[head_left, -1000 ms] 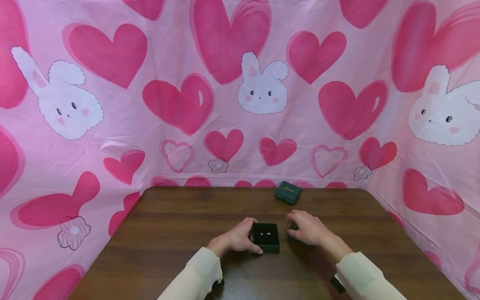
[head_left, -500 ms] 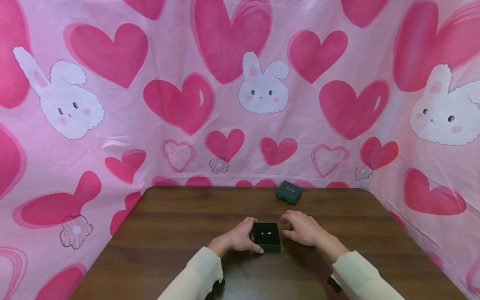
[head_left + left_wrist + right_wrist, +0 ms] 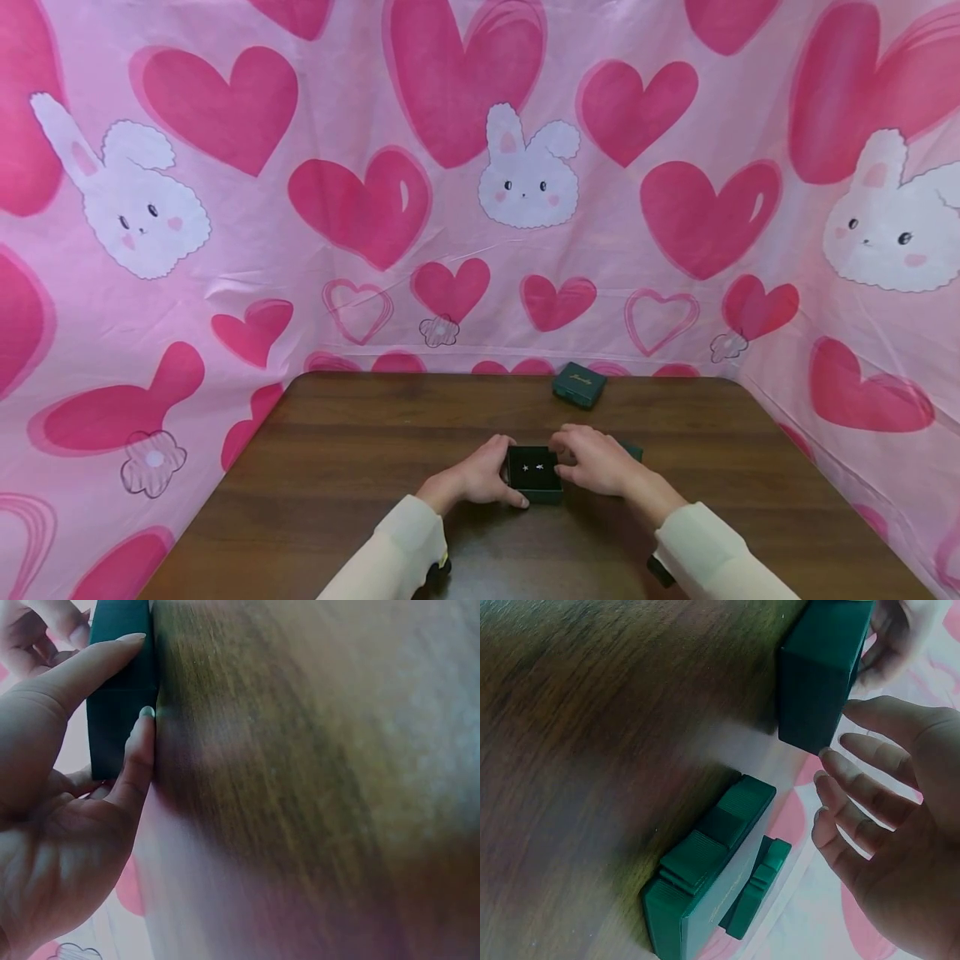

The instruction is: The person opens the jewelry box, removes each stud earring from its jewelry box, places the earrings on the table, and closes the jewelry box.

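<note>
On the brown wood-grain table (image 3: 337, 450), the dark-green, square, open-topped box (image 3: 542, 497), apparently card, shows no clear long axis. The left hand (image 3: 480, 473) grips its left side; the right hand (image 3: 597, 462), fingers loosely parted, meets or nearly meets its right rim.

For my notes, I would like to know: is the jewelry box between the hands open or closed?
Open: the jewelry box is uncovered on top, and two small silvery pieces show on its black insert.
</note>
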`<state>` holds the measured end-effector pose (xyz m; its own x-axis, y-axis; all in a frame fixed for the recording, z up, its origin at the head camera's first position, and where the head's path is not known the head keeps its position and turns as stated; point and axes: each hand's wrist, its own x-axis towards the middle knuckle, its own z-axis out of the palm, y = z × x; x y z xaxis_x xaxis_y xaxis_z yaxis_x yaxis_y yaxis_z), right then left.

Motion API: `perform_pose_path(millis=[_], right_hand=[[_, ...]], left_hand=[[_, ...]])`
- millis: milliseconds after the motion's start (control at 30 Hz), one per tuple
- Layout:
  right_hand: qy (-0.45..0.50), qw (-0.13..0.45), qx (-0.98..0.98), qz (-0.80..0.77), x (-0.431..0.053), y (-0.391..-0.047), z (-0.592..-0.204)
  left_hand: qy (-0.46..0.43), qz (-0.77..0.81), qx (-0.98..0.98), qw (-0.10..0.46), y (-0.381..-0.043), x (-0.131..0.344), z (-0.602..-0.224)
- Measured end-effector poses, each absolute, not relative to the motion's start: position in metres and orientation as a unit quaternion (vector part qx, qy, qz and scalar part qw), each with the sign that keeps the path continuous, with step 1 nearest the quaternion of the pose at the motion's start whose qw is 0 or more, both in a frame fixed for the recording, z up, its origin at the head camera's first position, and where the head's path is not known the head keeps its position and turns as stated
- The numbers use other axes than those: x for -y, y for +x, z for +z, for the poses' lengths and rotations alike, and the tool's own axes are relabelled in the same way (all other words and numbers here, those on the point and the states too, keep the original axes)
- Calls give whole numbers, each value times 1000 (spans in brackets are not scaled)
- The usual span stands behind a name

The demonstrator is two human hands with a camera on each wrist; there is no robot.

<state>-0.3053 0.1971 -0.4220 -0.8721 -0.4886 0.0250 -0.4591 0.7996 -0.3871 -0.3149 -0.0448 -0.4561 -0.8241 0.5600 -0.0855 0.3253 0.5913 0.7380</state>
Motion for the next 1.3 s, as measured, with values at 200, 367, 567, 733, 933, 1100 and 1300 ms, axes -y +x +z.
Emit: perform_pose_path(millis=[200,367,567,733,933,1100,1300], right_hand=[[-251,41,-947,-196,-195,-306,-421],[-254,50,-945,-202,-192,-307,-421],[-249,64,-944,-206,-186,-307,-424],[-265,56,-942,-197,-183,-307,-426],[-285,44,-940,-180,-182,-308,-429],[-290,49,-938,-186,-180,-311,-432],[-293,58,-934,-194,-178,-313,-434]], left_hand=[[252,372,-879,159,-314,45,-455],[252,373,-879,158,-314,45,-454],[252,380,-876,160,-315,45,-456],[254,379,-876,157,-314,44,-457],[261,373,-879,143,-313,42,-456],[260,367,-881,146,-312,41,-454],[258,365,-881,152,-313,42,-452]])
